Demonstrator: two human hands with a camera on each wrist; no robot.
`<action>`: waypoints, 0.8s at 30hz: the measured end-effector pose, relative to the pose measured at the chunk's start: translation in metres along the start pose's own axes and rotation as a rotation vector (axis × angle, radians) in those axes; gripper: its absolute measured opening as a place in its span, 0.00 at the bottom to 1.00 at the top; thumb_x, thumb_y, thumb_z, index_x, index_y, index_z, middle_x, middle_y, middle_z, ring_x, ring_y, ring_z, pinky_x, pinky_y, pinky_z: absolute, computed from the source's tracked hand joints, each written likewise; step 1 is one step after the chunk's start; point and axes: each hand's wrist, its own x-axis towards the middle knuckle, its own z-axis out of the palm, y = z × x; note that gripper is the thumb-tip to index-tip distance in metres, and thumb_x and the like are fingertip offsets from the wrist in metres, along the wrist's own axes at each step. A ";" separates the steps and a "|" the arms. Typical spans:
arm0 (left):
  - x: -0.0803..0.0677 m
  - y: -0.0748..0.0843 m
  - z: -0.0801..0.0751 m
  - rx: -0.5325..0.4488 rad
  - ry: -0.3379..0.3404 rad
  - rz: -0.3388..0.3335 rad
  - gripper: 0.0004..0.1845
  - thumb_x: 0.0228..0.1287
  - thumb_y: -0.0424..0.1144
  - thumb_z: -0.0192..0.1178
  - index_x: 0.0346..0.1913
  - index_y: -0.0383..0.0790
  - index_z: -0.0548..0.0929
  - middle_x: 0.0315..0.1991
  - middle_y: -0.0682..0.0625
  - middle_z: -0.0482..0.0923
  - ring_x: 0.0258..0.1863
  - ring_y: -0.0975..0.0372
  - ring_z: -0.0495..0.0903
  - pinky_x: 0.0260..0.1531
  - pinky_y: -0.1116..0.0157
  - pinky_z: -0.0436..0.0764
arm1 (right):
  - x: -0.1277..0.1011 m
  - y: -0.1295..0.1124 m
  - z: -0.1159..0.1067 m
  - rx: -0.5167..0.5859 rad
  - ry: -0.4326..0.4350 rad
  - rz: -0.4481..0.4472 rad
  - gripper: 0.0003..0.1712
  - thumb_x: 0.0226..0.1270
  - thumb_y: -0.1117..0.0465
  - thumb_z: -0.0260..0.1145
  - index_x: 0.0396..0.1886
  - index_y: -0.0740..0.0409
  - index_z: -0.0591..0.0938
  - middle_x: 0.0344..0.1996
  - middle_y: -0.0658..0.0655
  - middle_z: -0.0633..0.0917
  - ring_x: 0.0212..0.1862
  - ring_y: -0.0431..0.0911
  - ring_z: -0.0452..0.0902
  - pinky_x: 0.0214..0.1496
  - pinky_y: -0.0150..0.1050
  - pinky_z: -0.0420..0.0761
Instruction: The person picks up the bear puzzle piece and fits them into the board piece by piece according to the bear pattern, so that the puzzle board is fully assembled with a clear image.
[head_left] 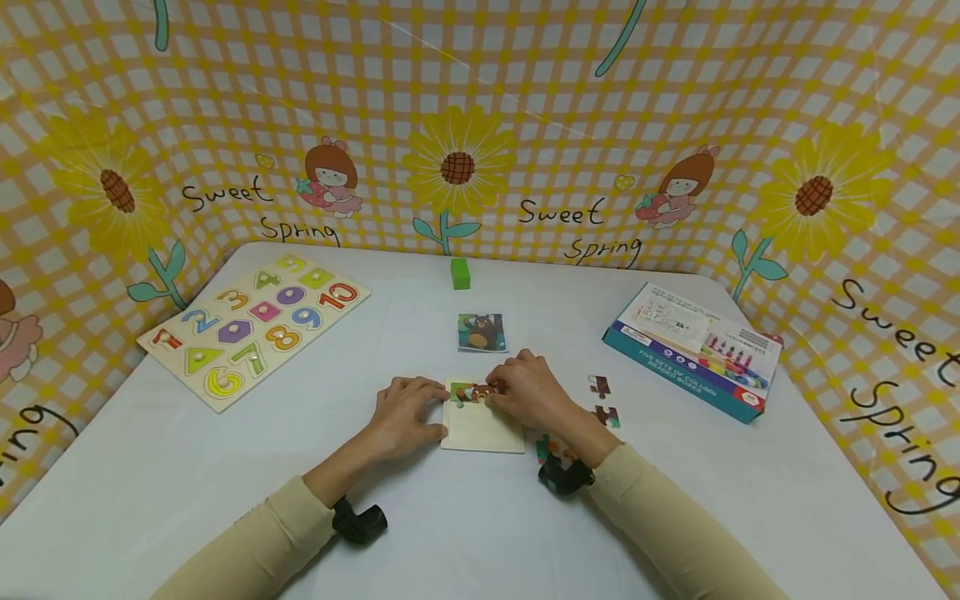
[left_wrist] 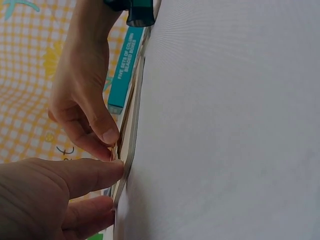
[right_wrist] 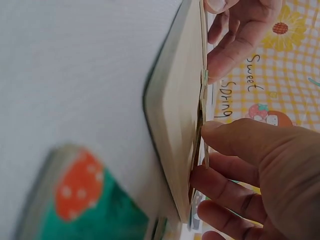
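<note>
A white table (head_left: 225, 467) is carrying a number board (head_left: 251, 325), a boxed bead set (head_left: 693, 350) and, near the middle, a wooden puzzle tray (head_left: 483, 429). The left hand (head_left: 408, 417) is bracing the tray's left edge with thumb and fingers. The right hand (head_left: 528, 392) is pinching a puzzle piece (head_left: 480, 390) onto the tray's top edge.
</note>
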 end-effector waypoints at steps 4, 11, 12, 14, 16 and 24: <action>0.000 0.001 -0.001 0.004 0.002 0.002 0.22 0.45 0.40 0.67 0.48 0.42 0.78 0.51 0.52 0.71 0.52 0.53 0.61 0.48 0.49 0.56 | -0.001 0.000 0.000 -0.012 -0.001 -0.005 0.14 0.49 0.52 0.69 0.36 0.53 0.85 0.27 0.47 0.80 0.36 0.46 0.65 0.41 0.44 0.63; 0.000 0.002 -0.002 0.004 -0.001 -0.002 0.23 0.45 0.40 0.67 0.48 0.42 0.79 0.51 0.52 0.71 0.52 0.52 0.61 0.48 0.49 0.56 | -0.002 0.000 0.001 -0.024 0.006 -0.021 0.14 0.50 0.52 0.69 0.36 0.52 0.85 0.28 0.48 0.79 0.36 0.46 0.65 0.42 0.44 0.63; 0.000 0.002 -0.002 0.005 -0.002 -0.002 0.23 0.45 0.40 0.67 0.48 0.42 0.79 0.51 0.52 0.71 0.52 0.52 0.61 0.48 0.49 0.56 | -0.002 0.000 0.001 -0.026 0.005 -0.021 0.14 0.50 0.52 0.69 0.36 0.52 0.85 0.28 0.48 0.79 0.36 0.46 0.65 0.42 0.44 0.63; 0.000 0.002 -0.002 0.005 -0.003 -0.002 0.23 0.45 0.40 0.67 0.48 0.42 0.79 0.51 0.52 0.71 0.52 0.52 0.61 0.48 0.49 0.56 | -0.003 0.000 0.001 -0.029 0.004 -0.021 0.14 0.50 0.52 0.69 0.36 0.52 0.85 0.29 0.49 0.79 0.37 0.46 0.65 0.42 0.45 0.63; 0.000 0.002 -0.002 0.004 -0.006 -0.002 0.23 0.45 0.40 0.67 0.48 0.42 0.78 0.51 0.52 0.71 0.52 0.52 0.61 0.48 0.48 0.56 | -0.003 -0.001 0.001 -0.029 0.003 -0.020 0.14 0.50 0.52 0.69 0.36 0.52 0.85 0.29 0.49 0.79 0.37 0.46 0.65 0.43 0.45 0.63; 0.000 0.001 -0.002 0.007 -0.007 -0.005 0.22 0.45 0.41 0.66 0.48 0.42 0.79 0.51 0.52 0.71 0.52 0.52 0.61 0.48 0.49 0.56 | -0.003 -0.001 0.000 -0.024 -0.002 -0.015 0.15 0.49 0.51 0.70 0.36 0.51 0.85 0.31 0.49 0.79 0.37 0.46 0.65 0.43 0.45 0.64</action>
